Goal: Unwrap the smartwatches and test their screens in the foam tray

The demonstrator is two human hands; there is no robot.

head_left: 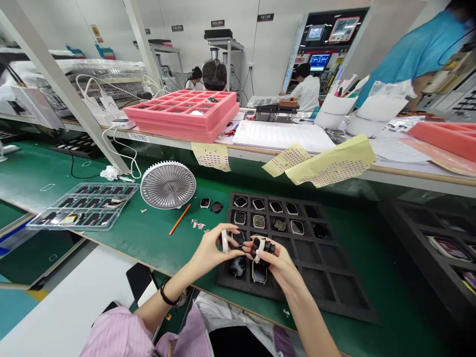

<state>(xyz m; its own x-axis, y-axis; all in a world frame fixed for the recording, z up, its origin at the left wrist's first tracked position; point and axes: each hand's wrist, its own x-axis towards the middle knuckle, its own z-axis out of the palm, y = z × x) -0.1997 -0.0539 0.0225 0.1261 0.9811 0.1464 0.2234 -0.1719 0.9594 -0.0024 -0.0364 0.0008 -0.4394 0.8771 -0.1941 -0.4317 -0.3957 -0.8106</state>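
Over the front of a black foam tray, both my hands are raised close together. My left hand pinches a pale watch case, seen edge-on between thumb and fingers. In my right hand is a light-framed watch case with dark parts beside it; the fingers cover some of it. My fingertips nearly meet, and whether the two pieces are joined by anything I cannot tell. Several square watch cases, such as this one, lie in the tray's compartments. Another watch sits just below my right hand.
A round grey fan stands on the green bench, with an orange stick and small paper bits nearby. Left is a clear plastic tray of dark parts. Pink foam trays rest on the shelf. A second black tray is at right.
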